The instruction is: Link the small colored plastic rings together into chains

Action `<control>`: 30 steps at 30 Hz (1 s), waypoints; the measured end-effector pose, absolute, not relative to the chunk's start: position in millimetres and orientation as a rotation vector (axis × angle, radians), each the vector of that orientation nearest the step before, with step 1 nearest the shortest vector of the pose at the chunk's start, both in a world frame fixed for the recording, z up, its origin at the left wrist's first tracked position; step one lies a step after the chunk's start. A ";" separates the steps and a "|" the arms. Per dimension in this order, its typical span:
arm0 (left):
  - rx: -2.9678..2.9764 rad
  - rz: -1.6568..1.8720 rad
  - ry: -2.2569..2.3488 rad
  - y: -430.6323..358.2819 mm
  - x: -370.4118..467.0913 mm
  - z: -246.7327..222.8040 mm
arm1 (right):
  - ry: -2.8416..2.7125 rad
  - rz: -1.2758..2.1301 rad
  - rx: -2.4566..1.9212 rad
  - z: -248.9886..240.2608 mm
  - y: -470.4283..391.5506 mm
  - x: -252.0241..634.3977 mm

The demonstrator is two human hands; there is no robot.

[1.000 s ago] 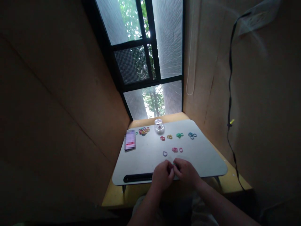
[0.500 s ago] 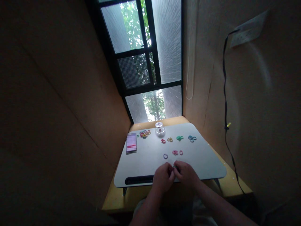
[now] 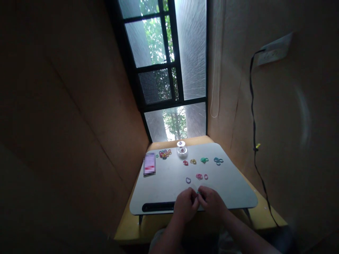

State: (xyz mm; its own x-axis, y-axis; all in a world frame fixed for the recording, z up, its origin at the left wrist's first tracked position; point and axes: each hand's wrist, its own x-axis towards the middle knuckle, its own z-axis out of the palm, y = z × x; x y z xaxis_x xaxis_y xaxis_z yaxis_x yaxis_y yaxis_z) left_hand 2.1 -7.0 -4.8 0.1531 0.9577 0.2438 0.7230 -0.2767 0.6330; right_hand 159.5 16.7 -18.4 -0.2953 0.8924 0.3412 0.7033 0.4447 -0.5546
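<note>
Hands together at lower centre of the frame, left hand (image 3: 186,205) and right hand (image 3: 212,203) both pinched on a small greenish piece (image 3: 197,192), mostly hidden by fingers. Compared with a second ago, only a tip of the view, with the white board (image 3: 161,188) lower in frame; same pinch, same pink bands (image 3: 199,176) and purple band (image 3: 188,180) just above, so handling of the piece probably unfinished. Above centre of the board, a clear container (image 3: 182,152), small dark spot showing, inside or on the wall impossible to tell. At lower left, a long black slot (image 3: 157,207), contents too dark to read.
</note>
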 end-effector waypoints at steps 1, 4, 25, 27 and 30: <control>2.069 0.876 1.610 -7.2 2.2 -5.2 | -2.087 0.398 -1.330 -18.9 16.7 159.7; 2.069 0.881 1.618 -7.4 2.1 -5.2 | -2.097 0.401 -1.325 -19.4 16.4 159.9; 2.112 0.859 1.562 -2.5 -3.5 -5.4 | -2.126 0.405 -1.302 -25.0 25.7 160.9; 2.103 0.869 1.540 -1.4 -4.3 -6.3 | -2.136 0.409 -1.293 -26.2 27.0 161.7; 2.086 0.889 1.512 0.5 -5.4 -7.5 | -2.143 0.428 -1.301 -25.6 27.4 162.1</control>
